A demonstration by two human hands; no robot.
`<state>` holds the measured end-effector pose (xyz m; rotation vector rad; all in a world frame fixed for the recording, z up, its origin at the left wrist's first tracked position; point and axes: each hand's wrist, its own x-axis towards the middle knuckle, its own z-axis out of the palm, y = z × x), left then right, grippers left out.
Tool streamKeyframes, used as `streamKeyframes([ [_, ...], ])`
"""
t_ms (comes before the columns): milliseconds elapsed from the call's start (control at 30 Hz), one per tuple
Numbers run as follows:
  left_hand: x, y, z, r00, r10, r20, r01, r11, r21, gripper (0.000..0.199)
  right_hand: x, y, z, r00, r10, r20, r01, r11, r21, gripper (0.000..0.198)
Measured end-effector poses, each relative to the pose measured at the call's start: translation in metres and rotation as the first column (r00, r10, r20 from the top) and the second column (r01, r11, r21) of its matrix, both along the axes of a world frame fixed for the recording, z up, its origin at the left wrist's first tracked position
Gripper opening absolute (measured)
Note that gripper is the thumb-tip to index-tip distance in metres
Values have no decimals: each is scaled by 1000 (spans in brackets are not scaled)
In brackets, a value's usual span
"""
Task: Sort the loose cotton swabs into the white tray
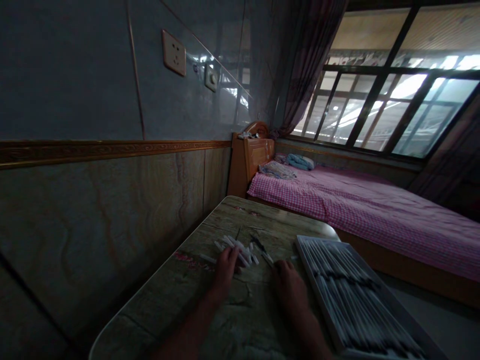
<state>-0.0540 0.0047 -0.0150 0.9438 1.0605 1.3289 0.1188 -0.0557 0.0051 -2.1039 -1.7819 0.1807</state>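
Observation:
A loose pile of short white tubes lies on the table. My left hand is at its near edge, fingers closed together among the tubes; what they pinch, if anything, I cannot make out. To the right, my right hand is closed on the near end of a slim white stick, which points away to the left. A dark slender piece lies at the stick's far end; whether the two are joined is too blurred to tell. Right of that hand, a shallow white box holds many thin white sticks with dark parts.
The marble-patterned table has a pale raised edge and stands near the tiled wall. Beyond it is a bed with a pink checked sheet and a wooden headboard. A window is at the back right.

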Motion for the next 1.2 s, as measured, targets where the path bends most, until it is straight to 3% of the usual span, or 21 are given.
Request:
streamKeyframes([
  [133,-4,0,4,992,110,64,-109,994,-7,37,4,3,4,982,-14,189,41,989,-139,24],
  [400,-5,4,-3,974,103,202,-95,994,-48,40,-4,-6,12,950,73,303,-1,973,-232,33],
  [567,-4,4,-3,956,76,283,-57,996,-73,37,2,-7,0,982,27,186,1,989,-148,22],
  [667,-3,1,3,930,48,364,-10,994,-106,30,7,-2,-6,992,-9,-123,3,999,-45,12],
  [733,-1,-3,8,903,18,430,44,990,-133,21,7,3,-9,907,-9,-422,37,998,58,10],
  [833,7,-12,14,856,0,517,124,971,-205,5,1,6,-8,641,43,-767,120,981,154,15],
  [900,14,-18,15,829,4,559,172,950,-262,8,-6,5,-4,472,66,-879,170,972,164,20],
  [967,21,-24,15,807,9,590,211,929,-303,12,-12,3,0,378,86,-922,205,963,174,24],
  [1067,27,-30,14,781,-10,624,264,911,-316,13,-17,1,2,374,133,-918,227,946,230,20],
  [1200,29,-31,12,776,-4,631,244,924,-294,14,-15,4,-15,418,128,-899,200,953,229,11],
])
